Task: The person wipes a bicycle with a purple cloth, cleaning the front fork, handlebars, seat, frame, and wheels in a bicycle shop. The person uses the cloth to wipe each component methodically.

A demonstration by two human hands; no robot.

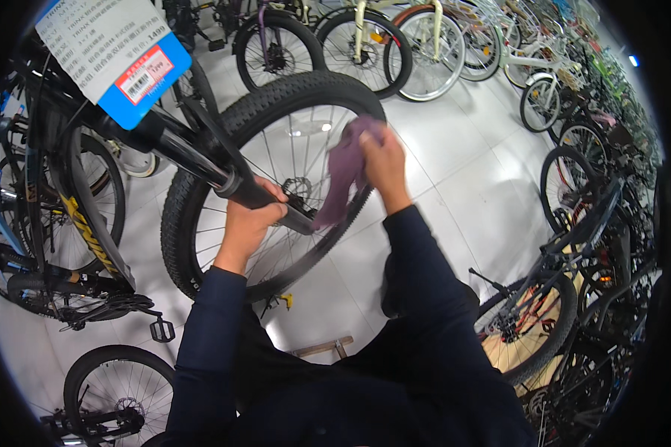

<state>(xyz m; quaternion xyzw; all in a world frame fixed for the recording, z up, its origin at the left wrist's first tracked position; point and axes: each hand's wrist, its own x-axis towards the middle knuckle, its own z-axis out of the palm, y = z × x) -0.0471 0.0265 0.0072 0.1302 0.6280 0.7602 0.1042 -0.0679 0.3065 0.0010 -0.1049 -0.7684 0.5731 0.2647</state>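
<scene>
In front of me stands a bicycle wheel (183, 223) with a knobby black tyre, thin spokes and a disc rotor (298, 188) at its hub. A black suspension fork (257, 195) slants down across it from the upper left. My left hand (247, 226) is wrapped round the lower leg of that fork. Bunched in my right hand (384, 160) is a purple cloth (341, 175), held against the right side of the tyre, its loose end hanging down toward the fork's tip. Part of the cloth and hand is blurred.
A blue and white price tag (115, 59) hangs at the upper left, covering part of the bike. Parked bicycles (279, 51) line the back and right side. A pedal (162, 328) sticks out at the left. A small wooden stool (324, 348) shows between my legs.
</scene>
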